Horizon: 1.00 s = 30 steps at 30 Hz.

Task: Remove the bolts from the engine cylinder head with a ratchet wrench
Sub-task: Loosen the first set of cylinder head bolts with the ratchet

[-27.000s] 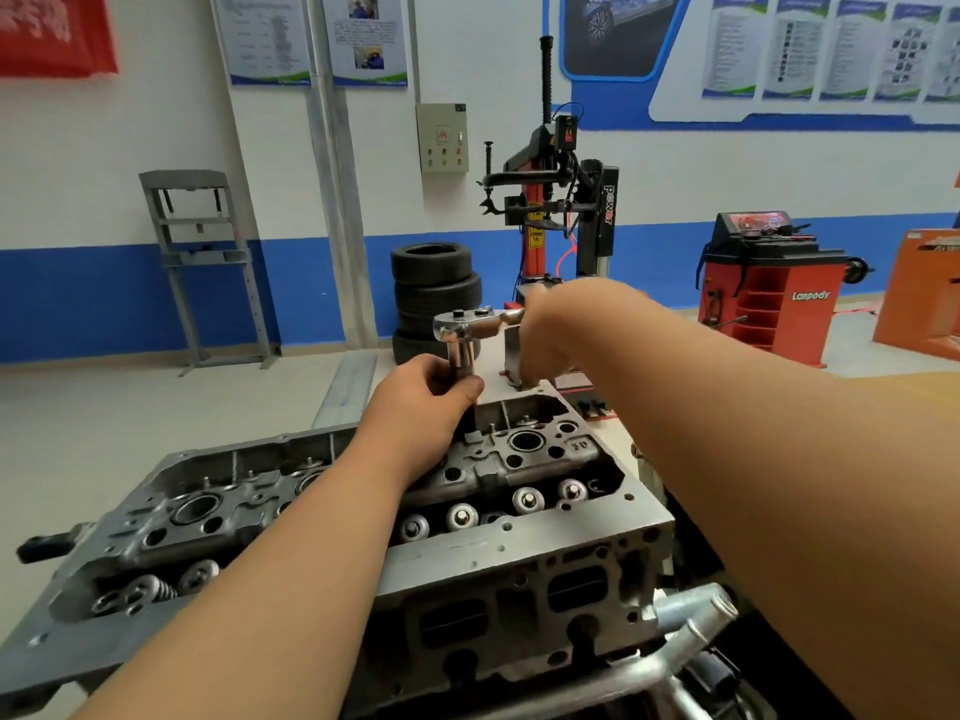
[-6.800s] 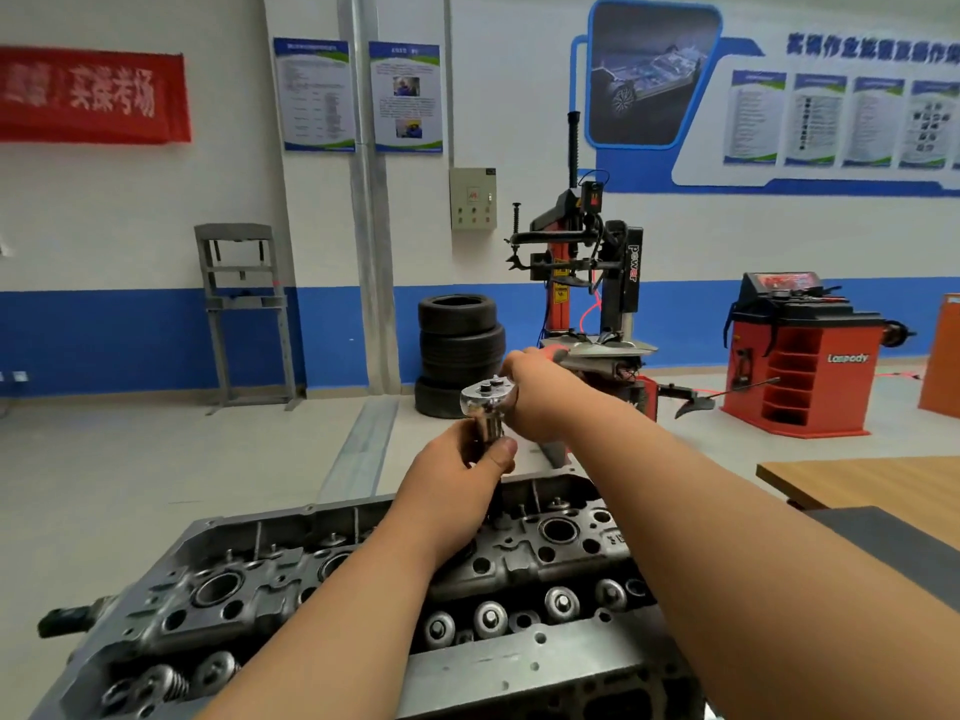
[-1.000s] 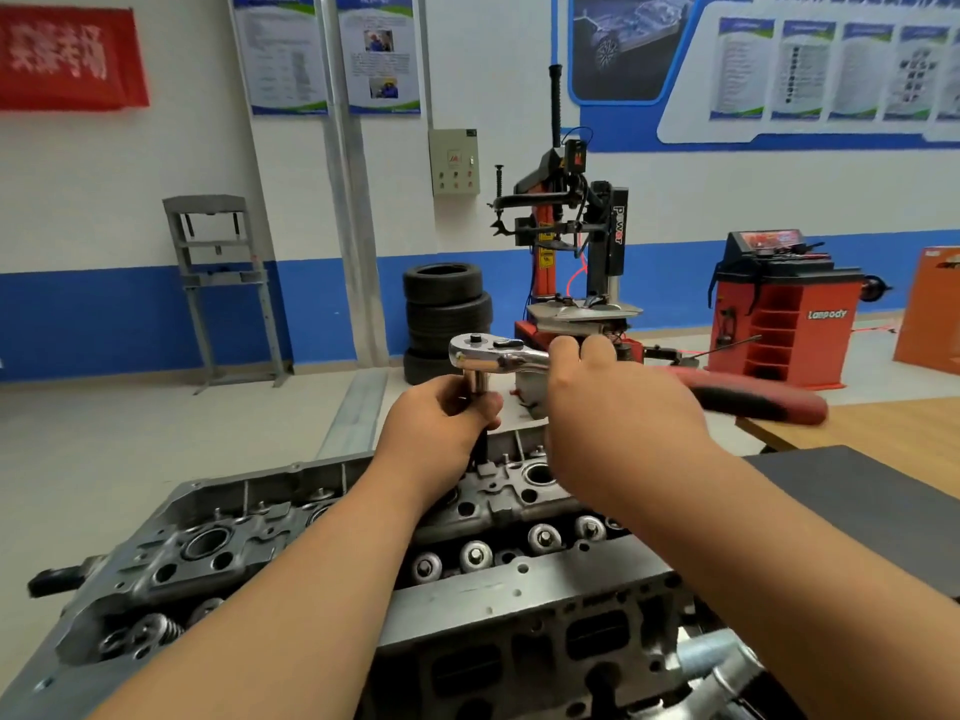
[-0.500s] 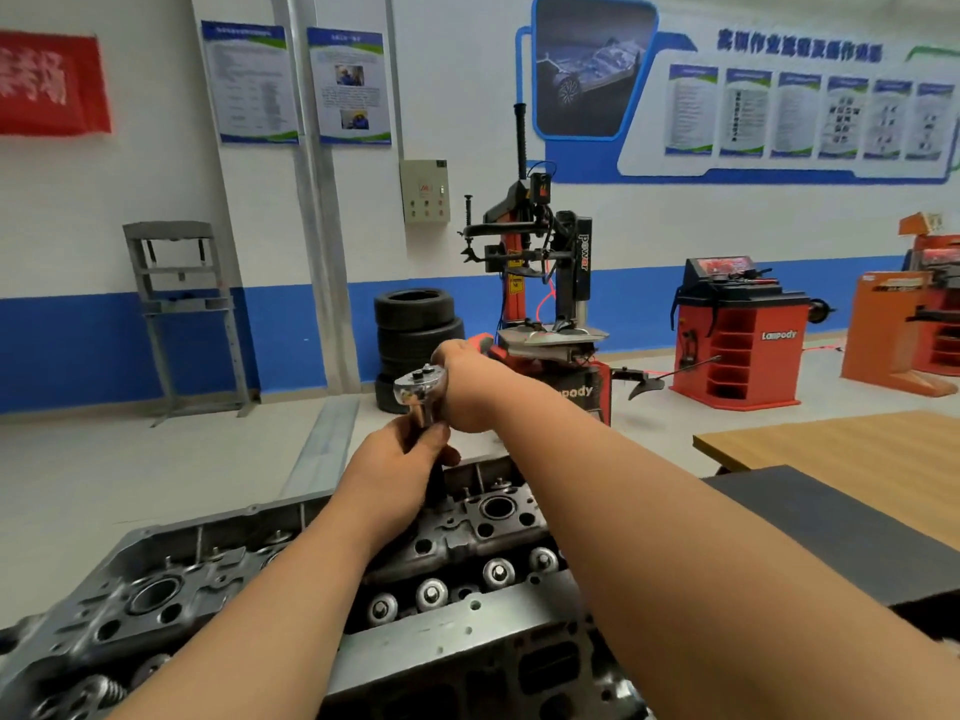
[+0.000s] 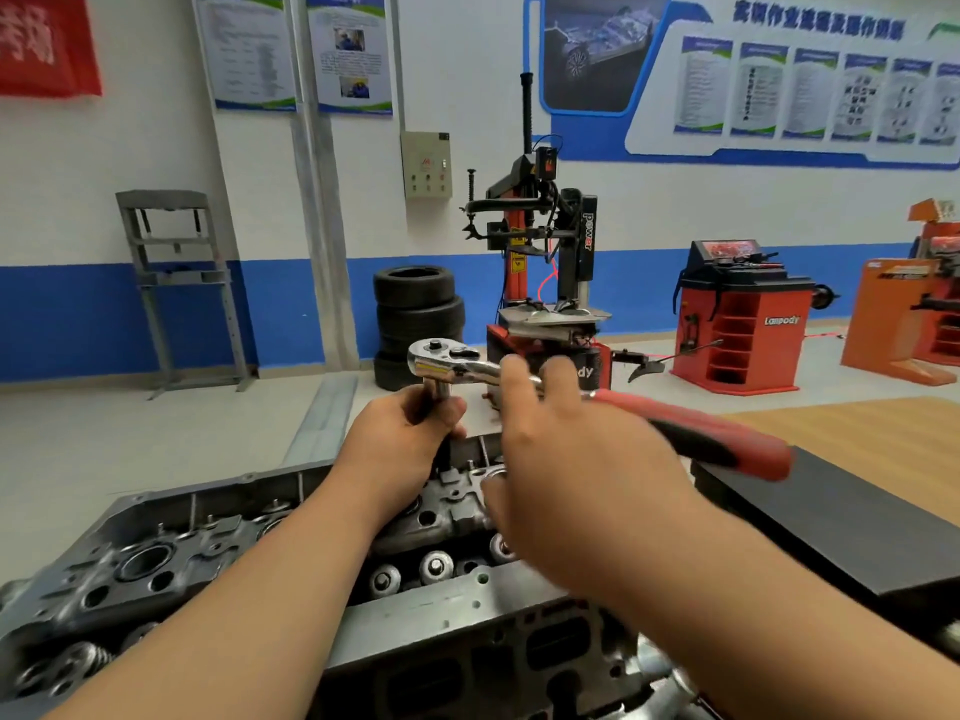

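Left hand (image 5: 400,439) grips the extension (image 5: 441,389) under the wrench (image 5: 691,428), above the head's (image 5: 208,537) far end; right hand (image 5: 571,470), blurred, touches its shaft, grip unclear.

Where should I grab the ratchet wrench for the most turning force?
Grip the red-and-black handle of the chrome ratchet wrench, closing over it from above. It juts free to the right, farthest from the head, likely giving most leverage; the left hand holds the chrome extension below the head.
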Each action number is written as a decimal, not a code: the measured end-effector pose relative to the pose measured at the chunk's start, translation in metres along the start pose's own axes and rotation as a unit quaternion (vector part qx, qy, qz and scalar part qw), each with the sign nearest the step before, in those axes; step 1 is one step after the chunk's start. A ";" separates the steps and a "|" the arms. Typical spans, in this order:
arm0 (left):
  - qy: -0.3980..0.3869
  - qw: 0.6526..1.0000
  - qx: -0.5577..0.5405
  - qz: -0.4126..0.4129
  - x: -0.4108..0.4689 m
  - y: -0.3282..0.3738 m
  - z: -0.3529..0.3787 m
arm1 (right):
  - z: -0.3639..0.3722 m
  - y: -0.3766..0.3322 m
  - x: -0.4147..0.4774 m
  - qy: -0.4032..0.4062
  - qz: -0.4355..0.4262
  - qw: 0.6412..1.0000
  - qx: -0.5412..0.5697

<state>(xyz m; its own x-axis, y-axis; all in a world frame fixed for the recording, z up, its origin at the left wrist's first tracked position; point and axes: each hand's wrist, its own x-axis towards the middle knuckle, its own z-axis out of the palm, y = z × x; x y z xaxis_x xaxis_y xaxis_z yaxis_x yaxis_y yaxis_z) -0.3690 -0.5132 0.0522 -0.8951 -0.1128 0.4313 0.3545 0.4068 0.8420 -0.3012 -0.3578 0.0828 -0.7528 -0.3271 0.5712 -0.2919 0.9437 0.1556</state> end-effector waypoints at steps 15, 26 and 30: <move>-0.013 0.999 0.035 0.006 0.005 0.000 -0.001 | 0.033 0.011 0.115 -0.182 0.072 0.963 0.187; -0.021 1.000 0.001 0.001 0.003 -0.003 -0.001 | -0.006 -0.006 0.001 -0.069 0.012 0.997 0.029; -0.025 1.000 -0.002 -0.012 0.006 -0.002 -0.001 | 0.009 0.018 0.066 -0.093 0.076 0.992 0.048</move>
<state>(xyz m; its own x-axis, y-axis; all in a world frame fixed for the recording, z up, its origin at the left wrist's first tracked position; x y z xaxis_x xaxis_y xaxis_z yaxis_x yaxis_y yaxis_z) -0.3748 -0.5155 0.0530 -0.9157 -0.0768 0.3945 0.3338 0.4012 0.8530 -0.3621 -0.3625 0.1159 -0.8861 -0.1927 0.4215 -0.2138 0.9769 -0.0029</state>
